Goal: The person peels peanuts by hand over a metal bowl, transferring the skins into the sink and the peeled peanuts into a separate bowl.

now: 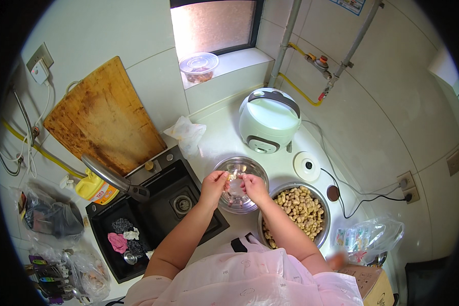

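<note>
Both my hands are raised over a shiny stainless steel bowl (pixel 239 204) on the white countertop. My left hand (pixel 215 186) pinches a small pale yellow piece, seemingly a peanut or part of its shell (pixel 231 177), between thumb and fingers. Close beside it on the right, my right hand (pixel 253 187) has its fingers bent near that piece; whether they hold anything is too small to tell. A larger metal bowl (pixel 327 229) full of unshelled peanuts (pixel 300 208) stands to the right, partly under my right forearm. What lies in the nearer bowl is hard to make out through reflections.
A black sink (pixel 160 225) with a faucet (pixel 111 178) is at left, a wooden cutting board (pixel 107 114) behind it. A rice cooker (pixel 269 120), a round white electric base (pixel 306 166), cords and a plastic bag (pixel 189 134) sit on the counter. A cardboard box (pixel 371 283) is at lower right.
</note>
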Tool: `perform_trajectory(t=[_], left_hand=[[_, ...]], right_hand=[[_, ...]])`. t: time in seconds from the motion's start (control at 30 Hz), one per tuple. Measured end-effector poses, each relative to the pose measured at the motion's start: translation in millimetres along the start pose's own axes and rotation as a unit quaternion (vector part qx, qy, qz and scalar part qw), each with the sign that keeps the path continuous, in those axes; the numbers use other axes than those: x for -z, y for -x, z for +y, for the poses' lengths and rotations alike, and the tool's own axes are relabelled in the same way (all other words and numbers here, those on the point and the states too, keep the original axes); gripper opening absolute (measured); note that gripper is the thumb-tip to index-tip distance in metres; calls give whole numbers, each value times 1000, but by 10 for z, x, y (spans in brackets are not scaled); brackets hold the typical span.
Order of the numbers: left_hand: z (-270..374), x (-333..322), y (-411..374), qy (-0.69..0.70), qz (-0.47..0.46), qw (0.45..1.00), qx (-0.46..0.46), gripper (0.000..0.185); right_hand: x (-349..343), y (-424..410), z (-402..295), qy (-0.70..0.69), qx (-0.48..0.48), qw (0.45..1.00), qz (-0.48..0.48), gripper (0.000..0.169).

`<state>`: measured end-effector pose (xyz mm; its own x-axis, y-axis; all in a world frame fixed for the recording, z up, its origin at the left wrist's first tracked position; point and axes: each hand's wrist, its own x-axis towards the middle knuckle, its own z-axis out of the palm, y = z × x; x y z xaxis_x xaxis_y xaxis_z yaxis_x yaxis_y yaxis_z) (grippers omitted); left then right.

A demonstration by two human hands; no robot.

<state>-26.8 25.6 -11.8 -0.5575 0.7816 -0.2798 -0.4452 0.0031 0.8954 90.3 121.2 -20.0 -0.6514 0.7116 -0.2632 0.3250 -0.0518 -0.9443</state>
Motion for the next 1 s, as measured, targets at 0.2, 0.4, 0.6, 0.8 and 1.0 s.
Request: perform_trajectory(t=[0.2,0.4,0.6,0.8,1.0], left_hand=[[0,10,2,22,-23,999,12,16],[29,-52,39,18,-59,998,0,17],[42,-37,34,-63,-72,995,-24,16],[-43,-28,21,-15,-77,997,-13,18],[3,-45,40,45,-70,996,25,18]], right_hand=[[-24,40,-97,-74,21,996,-43,21],[-49,75,-157,-160,35,986,-39,14],[-30,129,-198,10,146,989,19,12],[-50,142,-190,-127,59,990,0,12],[12,124,-158,-313,-54,948,12,13]])
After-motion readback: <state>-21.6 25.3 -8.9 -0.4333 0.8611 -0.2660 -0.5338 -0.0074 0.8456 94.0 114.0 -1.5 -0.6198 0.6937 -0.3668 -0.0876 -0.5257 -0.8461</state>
